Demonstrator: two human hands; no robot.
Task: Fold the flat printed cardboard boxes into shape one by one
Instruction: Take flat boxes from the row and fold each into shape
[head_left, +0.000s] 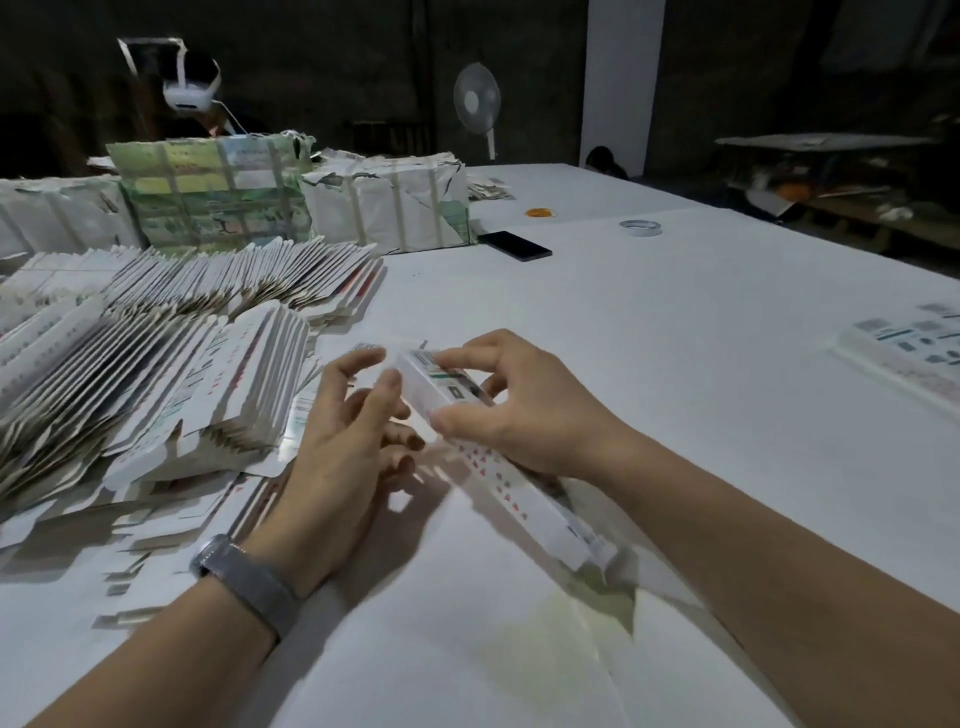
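A long white printed cardboard box (524, 493), squared into shape, lies slanted from the table's middle toward the near right. My right hand (514, 405) grips its far end, thumb on the near side and fingers over the top. Just left of that end is my left hand (353, 415), fingers loosely spread, thumb touching the box's end, holding nothing. A large fanned stack of flat printed boxes (156, 364) covers the table's left side. More flat boxes (171, 499) lie loose under the stack's near edge.
Taped paper-wrapped bundles (384, 202) stand at the back left. A black phone (514, 245), a tape roll (640, 227) and an orange ring (540, 212) lie beyond. Finished boxes (909, 353) sit at the right edge. The white table (675, 322) stretches ahead; a fan (477, 104) stands behind.
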